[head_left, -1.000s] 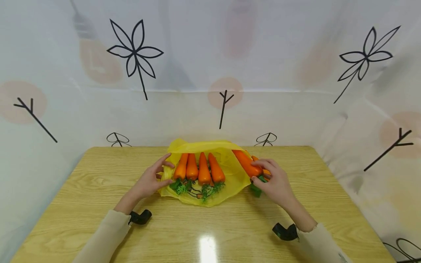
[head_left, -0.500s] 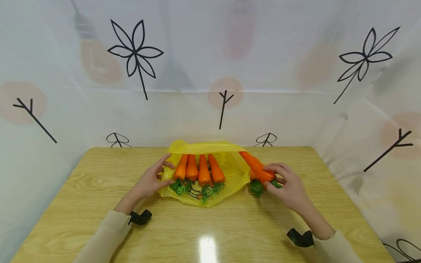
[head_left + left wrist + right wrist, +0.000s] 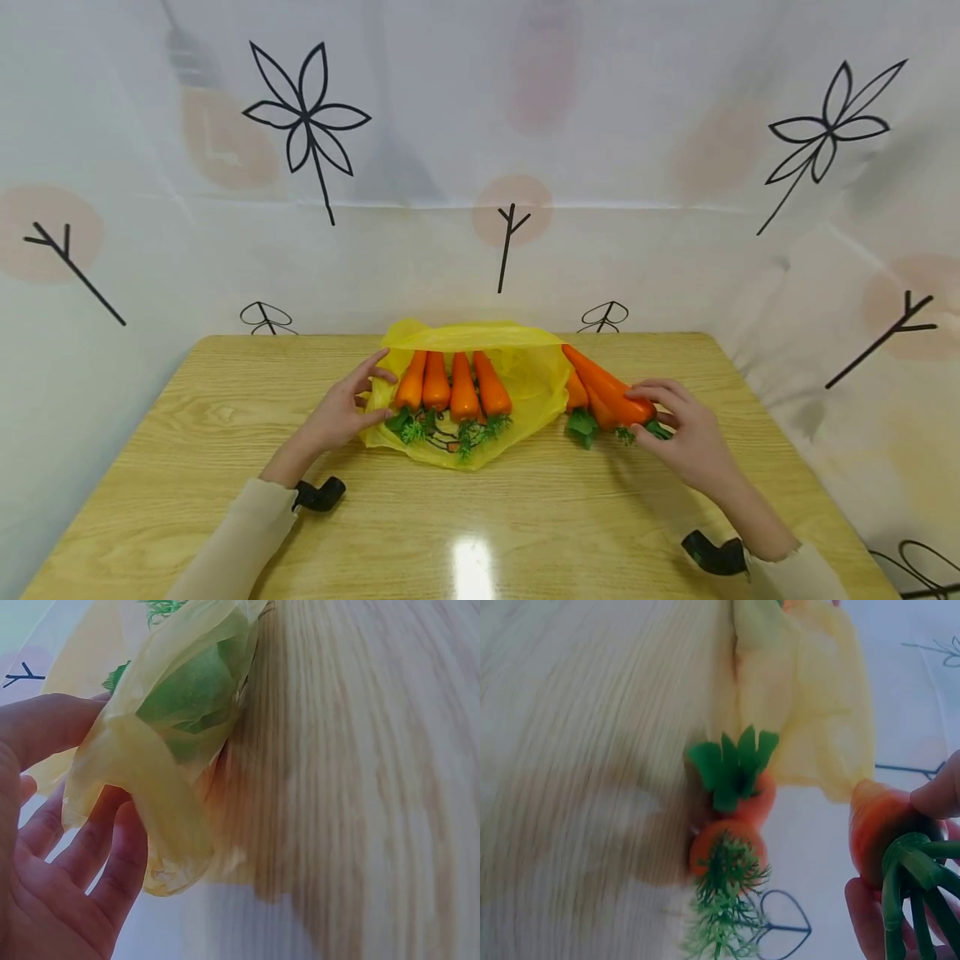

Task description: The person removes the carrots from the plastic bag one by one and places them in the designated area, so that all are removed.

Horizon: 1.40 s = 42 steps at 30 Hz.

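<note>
A yellow plastic bag (image 3: 534,387) lies spread in the middle, its mouth towards me. Several orange carrots (image 3: 463,398) with green tops lie side by side in it. My left hand (image 3: 343,412) holds the bag's left edge; in the left wrist view, the fingers (image 3: 97,840) and thumb are on either side of the yellow film. My right hand (image 3: 693,433) grips another carrot (image 3: 618,398) near its leafy end, its tip pointing at the bag's right edge. Beneath and beside it, two carrots (image 3: 756,799) rest on the table, right of the bag.
The wooden table (image 3: 420,533) runs under everything. Behind it hangs a pale cloth (image 3: 450,267) printed with leaves and twigs. Black cameras sit on the left wrist (image 3: 321,495) and the right wrist (image 3: 714,553).
My right hand has moved right with the carrot, pulling it away from the bag's mouth area. More of the two carrots beneath now shows. The left hand stays put on the bag.
</note>
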Tool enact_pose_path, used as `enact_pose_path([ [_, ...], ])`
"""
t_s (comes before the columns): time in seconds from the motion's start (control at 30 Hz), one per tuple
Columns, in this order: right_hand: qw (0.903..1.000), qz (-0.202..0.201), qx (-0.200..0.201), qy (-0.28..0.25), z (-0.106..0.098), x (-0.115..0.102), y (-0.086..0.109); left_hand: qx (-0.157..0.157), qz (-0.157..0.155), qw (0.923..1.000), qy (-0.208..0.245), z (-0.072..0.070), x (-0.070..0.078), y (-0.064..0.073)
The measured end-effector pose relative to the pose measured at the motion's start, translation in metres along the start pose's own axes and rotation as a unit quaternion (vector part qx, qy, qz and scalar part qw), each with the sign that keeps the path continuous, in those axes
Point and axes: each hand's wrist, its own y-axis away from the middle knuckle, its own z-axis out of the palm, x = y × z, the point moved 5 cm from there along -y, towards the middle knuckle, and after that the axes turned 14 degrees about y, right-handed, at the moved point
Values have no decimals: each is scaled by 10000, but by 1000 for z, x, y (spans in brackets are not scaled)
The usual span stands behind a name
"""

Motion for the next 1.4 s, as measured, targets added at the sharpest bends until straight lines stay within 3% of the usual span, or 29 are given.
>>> enact_pose_path([
  [0.27, 9986, -445, 285, 79, -6, 10, 9, 12, 31, 10000, -69, 0, -1, 0],
  [0.4, 9980, -431, 464, -28, -9, 15, 11, 22, 45, 9999, -136, -1, 0, 1],
  [0.57, 9983, -145, 571, -17, -13, 28, 10, 34, 22, 9998, -178, -2, 0, 2],
  [0.8, 9982, 504, 287, 144, -13, 53, 9, 15, -44, 9999, -115, -2, 2, 2],
  [1.03, 9963, 824, -11, 259, -5, 69, 9, -15, -211, 9998, -15, -2, 6, 1],
  [1.4, 9919, 1184, -443, 157, 15, 81, 16, -18, -193, 9998, -87, -3, 6, 2],
])
